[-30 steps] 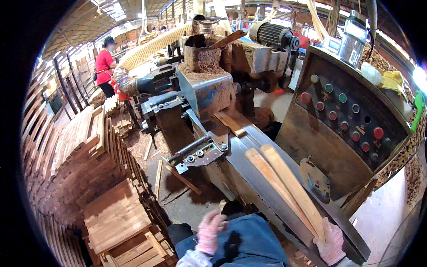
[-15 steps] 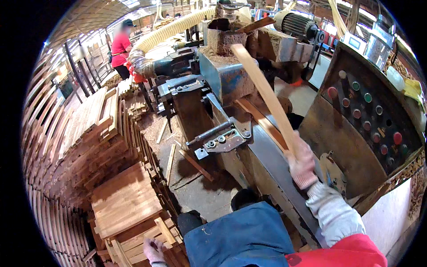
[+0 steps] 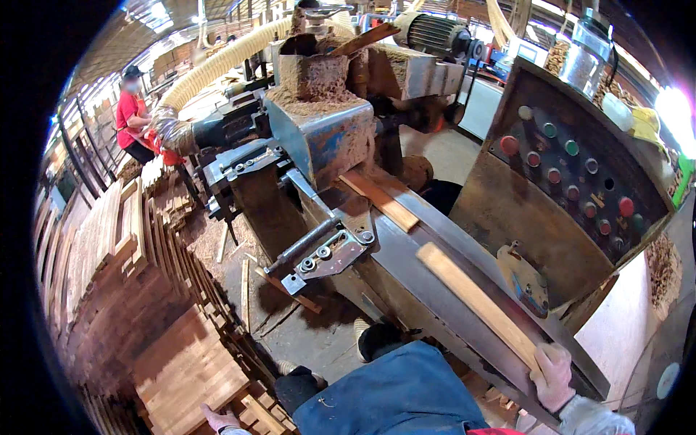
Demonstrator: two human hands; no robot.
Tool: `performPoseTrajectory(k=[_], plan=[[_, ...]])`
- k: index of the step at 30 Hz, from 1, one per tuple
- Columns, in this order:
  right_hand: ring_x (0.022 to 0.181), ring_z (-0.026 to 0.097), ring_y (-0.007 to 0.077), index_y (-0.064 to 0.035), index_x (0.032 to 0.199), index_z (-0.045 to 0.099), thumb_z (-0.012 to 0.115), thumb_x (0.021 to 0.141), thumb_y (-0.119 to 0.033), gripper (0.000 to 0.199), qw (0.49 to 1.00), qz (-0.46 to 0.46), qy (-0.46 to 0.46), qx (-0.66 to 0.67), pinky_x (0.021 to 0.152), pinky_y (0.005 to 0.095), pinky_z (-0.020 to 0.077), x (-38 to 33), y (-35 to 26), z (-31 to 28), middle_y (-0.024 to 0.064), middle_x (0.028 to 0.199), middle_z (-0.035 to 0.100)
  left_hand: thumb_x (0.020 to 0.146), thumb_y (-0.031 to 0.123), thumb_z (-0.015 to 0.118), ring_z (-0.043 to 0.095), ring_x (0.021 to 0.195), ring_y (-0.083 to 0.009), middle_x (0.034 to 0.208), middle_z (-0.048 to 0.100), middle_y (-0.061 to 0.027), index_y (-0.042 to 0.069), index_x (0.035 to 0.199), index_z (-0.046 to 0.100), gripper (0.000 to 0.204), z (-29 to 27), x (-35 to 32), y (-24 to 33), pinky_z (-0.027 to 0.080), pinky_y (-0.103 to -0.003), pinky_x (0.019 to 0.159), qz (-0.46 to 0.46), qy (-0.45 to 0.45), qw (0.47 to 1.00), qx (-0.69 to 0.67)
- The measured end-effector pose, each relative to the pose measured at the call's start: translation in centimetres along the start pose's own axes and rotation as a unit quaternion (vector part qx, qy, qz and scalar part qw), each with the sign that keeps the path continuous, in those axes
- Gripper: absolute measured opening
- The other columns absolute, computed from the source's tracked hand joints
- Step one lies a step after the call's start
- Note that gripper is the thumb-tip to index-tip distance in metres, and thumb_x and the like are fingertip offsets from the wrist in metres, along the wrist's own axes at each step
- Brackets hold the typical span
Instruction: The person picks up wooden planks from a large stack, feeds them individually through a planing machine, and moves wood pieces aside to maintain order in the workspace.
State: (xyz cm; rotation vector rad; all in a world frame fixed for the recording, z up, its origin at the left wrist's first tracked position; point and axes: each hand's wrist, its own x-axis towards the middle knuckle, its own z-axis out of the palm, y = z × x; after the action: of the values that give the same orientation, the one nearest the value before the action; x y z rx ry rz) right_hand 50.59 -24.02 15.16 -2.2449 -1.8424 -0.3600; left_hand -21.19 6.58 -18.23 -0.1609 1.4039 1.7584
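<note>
My right hand (image 3: 554,377), in a pale glove, grips the near end of a wooden strip (image 3: 478,303). The strip lies along the metal bed of the machine (image 3: 406,272), its far end pointing toward the cutter housing. Ahead of it, apart by a short gap, a second wooden strip (image 3: 380,201) runs partly under the blue, dust-covered housing (image 3: 322,138). My left hand (image 3: 220,418) is at the lower edge, fingers stretched out, beside a stack of wooden boards (image 3: 190,359). It seems to hold nothing, though part of it is cut off.
A slanted control panel (image 3: 580,170) with coloured buttons stands right of the bed. A metal guide bracket (image 3: 326,254) juts out on the left side. Tall wood stacks (image 3: 109,239) line the left. Loose offcuts (image 3: 290,291) lie on the floor. A person in red (image 3: 133,119) stands far left.
My right hand has moved down and right, lowering the raised strip onto the bed. The strip ahead sits farther into the housing. My left hand has shifted slightly left and down; the view has turned right.
</note>
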Motion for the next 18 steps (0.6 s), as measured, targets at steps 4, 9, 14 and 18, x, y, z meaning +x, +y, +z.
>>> performPoseTrajectory(k=[4, 9, 14, 18], plan=[[0.103, 0.054, 0.0420, -0.0046, 0.113, 0.065, 0.066, 0.065, -0.002, 0.049, 0.999, -0.032, 0.035, -0.021, 0.086, 0.0495, 0.0443, 2.9, -1.0, 1.3, 0.0160, 0.109, 0.061, 0.088, 0.055, 0.068, 0.047, 0.132, -0.0243, 0.144, 0.052, -0.0095, 0.010, 0.146, 0.046, 0.077, 0.0, -4.2, -0.9, 0.033, -0.047, 0.111, 0.080, -0.019, 0.997, 0.001], [0.115, 0.056, 0.0388, -0.0068, 0.121, 0.067, 0.060, 0.074, 0.007, 0.050, 0.988, -0.129, 0.041, 0.078, 0.104, 0.0469, 0.0412, 13.2, -1.4, 6.6, 0.0154, 0.120, 0.063, 0.087, 0.052, 0.073, 0.063, 0.102, -0.0225, 0.116, 0.067, -0.0066, 0.011, 0.125, 0.062, 0.057, 1.3, -13.0, -2.1, 0.053, -0.039, 0.086, 0.043, -0.010, 0.999, -0.019], [0.115, 0.059, 0.0378, -0.0049, 0.121, 0.067, 0.062, 0.079, 0.007, 0.044, 0.953, -0.227, 0.111, 0.168, 0.100, 0.0432, 0.0452, 21.7, -3.5, 10.3, 0.0168, 0.123, 0.065, 0.089, 0.046, 0.073, 0.068, 0.089, -0.0217, 0.101, 0.068, -0.0056, 0.009, 0.115, 0.063, 0.047, 2.6, -21.7, -2.4, 0.059, -0.040, 0.071, 0.067, -0.101, 0.991, 0.056], [0.112, 0.060, 0.0377, -0.0042, 0.117, 0.068, 0.067, 0.076, 0.005, 0.042, 0.942, -0.212, 0.123, 0.228, 0.098, 0.0424, 0.0473, 25.1, -5.9, 11.5, 0.0168, 0.119, 0.066, 0.089, 0.043, 0.074, 0.064, 0.083, -0.0177, 0.100, 0.067, -0.0061, 0.003, 0.116, 0.063, 0.049, 10.2, -27.6, -5.3, 0.054, -0.032, 0.070, 0.092, -0.194, 0.974, 0.079]])
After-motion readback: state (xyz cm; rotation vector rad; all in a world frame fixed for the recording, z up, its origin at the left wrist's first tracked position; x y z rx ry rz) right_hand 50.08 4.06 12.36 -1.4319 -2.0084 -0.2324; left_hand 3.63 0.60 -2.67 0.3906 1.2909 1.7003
